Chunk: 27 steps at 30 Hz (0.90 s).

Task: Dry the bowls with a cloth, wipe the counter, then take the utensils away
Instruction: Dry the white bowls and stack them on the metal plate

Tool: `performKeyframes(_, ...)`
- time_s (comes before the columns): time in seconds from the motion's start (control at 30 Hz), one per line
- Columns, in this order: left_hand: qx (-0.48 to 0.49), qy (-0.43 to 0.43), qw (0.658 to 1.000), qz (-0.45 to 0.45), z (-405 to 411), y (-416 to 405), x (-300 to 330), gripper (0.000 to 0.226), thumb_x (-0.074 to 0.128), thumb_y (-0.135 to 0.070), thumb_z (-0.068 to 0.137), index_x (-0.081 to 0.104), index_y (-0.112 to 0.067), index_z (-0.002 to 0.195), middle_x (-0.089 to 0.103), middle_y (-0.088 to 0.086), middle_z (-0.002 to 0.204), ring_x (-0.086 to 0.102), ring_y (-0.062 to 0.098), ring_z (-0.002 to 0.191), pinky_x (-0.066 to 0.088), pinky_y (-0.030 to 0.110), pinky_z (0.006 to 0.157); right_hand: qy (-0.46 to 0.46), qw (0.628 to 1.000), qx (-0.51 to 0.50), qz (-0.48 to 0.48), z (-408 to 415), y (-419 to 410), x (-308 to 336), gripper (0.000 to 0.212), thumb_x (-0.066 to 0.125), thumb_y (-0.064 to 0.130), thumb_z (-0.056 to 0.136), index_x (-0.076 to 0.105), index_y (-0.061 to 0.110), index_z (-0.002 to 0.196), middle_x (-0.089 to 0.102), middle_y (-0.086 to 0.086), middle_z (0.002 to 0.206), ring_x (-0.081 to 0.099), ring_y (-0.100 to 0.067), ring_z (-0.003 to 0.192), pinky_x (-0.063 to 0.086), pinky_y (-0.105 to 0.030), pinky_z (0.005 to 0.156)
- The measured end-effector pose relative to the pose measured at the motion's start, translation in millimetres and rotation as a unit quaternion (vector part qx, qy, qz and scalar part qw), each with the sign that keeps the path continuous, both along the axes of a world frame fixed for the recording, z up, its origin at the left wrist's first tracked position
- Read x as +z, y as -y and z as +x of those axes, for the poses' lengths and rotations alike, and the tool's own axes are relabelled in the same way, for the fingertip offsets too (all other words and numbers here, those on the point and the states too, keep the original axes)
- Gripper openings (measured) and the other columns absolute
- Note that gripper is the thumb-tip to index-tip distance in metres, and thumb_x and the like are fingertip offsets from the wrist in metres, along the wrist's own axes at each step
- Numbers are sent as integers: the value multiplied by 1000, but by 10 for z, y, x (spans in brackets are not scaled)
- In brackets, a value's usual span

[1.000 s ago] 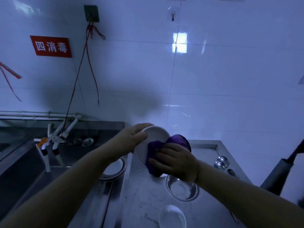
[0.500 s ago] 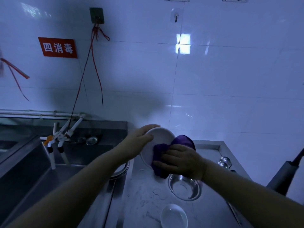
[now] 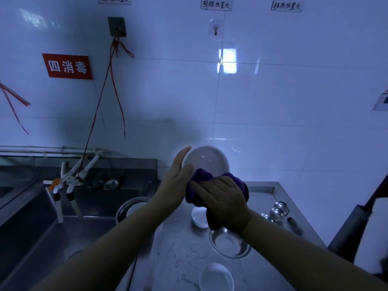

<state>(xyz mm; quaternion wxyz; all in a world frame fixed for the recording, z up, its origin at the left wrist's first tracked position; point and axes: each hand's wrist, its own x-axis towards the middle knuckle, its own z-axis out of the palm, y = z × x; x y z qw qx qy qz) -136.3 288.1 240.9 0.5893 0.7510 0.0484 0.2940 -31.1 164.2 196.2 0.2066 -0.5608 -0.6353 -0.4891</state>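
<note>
Above the table, left hand grips the white bowl by its rim; right hand presses the cloth on its lower edge. Bowl likely wet, slick, breakable: keep the rim grip.

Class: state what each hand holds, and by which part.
Left hand grips the round white bowl by its left rim; right hand clutches the bunched purple cloth against its lower edge.

I hold a white bowl tipped up on edge, my purple cloth bunched against its lower rim. Below on the counter sit two small white bowls, a steel bowl between them, and spoons lying to the right.
</note>
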Motion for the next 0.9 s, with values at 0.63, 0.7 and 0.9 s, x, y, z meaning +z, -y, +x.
performKeyframes(0.63, 6, -49, 999, 4, -24, 62, 44, 24, 41, -16, 94, 48, -29, 114, 53, -5, 106, 54, 18, 97, 45, 21, 69, 2, 998, -1, -57, -15, 167, 1, 25, 65, 27, 87, 71, 13, 106, 74, -2, 95, 70, -16, 83, 55, -31, 79)
performKeyframes(0.7, -35, -103, 993, 44, -49, -27, 161, 32, 45, -22, 83, 56, -20, 113, 59, 3, 105, 55, 23, 94, 46, 28, 72, 80, 990, 19, -118, 112, 263, 64, 20, 62, 20, 90, 72, 14, 105, 73, -2, 95, 68, -17, 82, 53, -31, 80)
performKeyframes(0.9, -17, -69, 995, -74, -39, -21, 126, 37, 57, -20, 85, 52, -19, 121, 58, 9, 114, 58, 25, 100, 50, 28, 71, -35, 997, -25, -61, -47, 130, 108, 23, 62, 26, 89, 72, 10, 103, 73, -4, 96, 69, -20, 83, 54, -34, 79)
